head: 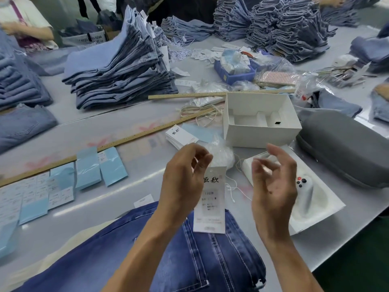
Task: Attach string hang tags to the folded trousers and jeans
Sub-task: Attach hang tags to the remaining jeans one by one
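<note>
Our left hand pinches the hang tag upright above the jeans; our right hand, loosely curled and holding nothing we can see, hovers beside it

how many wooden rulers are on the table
2. One wooden ruler lies across the table behind the open white box. The other runs diagonally from the string bundle down to the left edge. More could be hidden under the clutter.

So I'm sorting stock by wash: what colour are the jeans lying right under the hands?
Dark indigo blue jeans with white contrast stitching, seen in the head view.
</note>
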The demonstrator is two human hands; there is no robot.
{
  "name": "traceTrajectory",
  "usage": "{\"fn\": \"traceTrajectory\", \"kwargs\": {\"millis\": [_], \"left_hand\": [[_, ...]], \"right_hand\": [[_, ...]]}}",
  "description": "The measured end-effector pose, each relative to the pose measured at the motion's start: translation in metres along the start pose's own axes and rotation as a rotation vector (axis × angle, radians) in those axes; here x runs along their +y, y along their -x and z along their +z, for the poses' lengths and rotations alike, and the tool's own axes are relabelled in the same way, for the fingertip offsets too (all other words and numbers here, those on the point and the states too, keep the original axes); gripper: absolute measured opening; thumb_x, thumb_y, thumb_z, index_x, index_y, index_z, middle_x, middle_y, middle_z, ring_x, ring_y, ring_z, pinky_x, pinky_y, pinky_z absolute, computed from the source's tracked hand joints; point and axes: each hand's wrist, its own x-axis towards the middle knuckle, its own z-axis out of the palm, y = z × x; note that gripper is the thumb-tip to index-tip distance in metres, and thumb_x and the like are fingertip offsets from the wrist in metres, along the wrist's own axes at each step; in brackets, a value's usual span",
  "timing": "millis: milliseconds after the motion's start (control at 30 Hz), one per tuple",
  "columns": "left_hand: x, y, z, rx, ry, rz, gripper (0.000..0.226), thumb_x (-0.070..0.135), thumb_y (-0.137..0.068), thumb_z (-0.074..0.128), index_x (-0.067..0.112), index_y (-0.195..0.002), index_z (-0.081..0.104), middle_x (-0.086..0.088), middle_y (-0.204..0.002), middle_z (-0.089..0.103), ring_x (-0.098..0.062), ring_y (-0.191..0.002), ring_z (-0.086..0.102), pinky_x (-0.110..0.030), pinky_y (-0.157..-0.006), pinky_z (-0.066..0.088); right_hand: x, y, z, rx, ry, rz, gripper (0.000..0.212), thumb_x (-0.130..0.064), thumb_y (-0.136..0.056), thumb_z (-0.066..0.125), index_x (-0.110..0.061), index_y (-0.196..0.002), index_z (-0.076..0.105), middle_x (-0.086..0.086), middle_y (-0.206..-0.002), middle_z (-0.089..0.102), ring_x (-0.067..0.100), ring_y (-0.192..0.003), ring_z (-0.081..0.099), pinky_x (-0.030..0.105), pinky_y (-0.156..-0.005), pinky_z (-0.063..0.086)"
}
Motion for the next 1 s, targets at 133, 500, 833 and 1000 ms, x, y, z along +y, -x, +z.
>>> {"fn": "traceTrajectory", "kwargs": {"millis": [133, 500, 833, 1000], "left_hand": [[0.027, -0.011, -0.002, -0.058, 0.016, 0.214, 0.007, 0.02, -0.094, 0.068, 0.013, -0.093, 0.068, 0.004, -0.086, 0.065, -0.012, -0.074, 0.056, -0.022, -0.063, 0.046], [-0.004, 0.004, 0.013, -0.293, 0.055, -0.157, 0.012, 0.04, -0.095, 0.069, 0.032, -0.089, 0.062, 0.009, -0.079, 0.066, -0.008, -0.073, 0.057, -0.027, -0.065, 0.048], [-0.044, 0.043, 0.023, -0.598, -0.079, -0.384, 0.014, 0.029, -0.083, 0.077, 0.028, -0.074, 0.066, 0.011, -0.075, 0.064, -0.001, -0.069, 0.055, -0.023, -0.069, 0.048], [-0.046, 0.04, 0.015, -0.592, 0.235, -0.521, 0.01, 0.02, -0.09, 0.076, 0.013, -0.082, 0.075, -0.009, -0.082, 0.073, -0.007, -0.071, 0.057, -0.025, -0.073, 0.048]], "right_hand": [[-0.018, -0.007, 0.001, -0.237, 0.175, -0.163, 0.039, -0.03, -0.096, 0.067, -0.017, -0.132, 0.059, -0.005, -0.131, 0.064, 0.012, -0.125, 0.059, 0.023, -0.102, 0.046], [0.003, -0.016, -0.011, -0.384, 0.314, -0.196, 0.008, -0.017, -0.09, 0.075, -0.013, -0.098, 0.077, -0.007, -0.087, 0.072, 0.008, -0.073, 0.065, 0.025, -0.068, 0.054], [0.042, 0.034, -0.022, -0.815, 0.722, 0.057, 0.01, -0.035, -0.09, 0.067, -0.027, -0.084, 0.067, -0.012, -0.082, 0.064, 0.007, -0.078, 0.058, 0.031, -0.073, 0.048], [0.035, 0.046, -0.007, -0.603, 0.797, -0.11, 0.016, -0.028, -0.087, 0.074, -0.023, -0.074, 0.066, -0.006, -0.072, 0.063, 0.014, -0.064, 0.059, 0.031, -0.057, 0.048]]}}
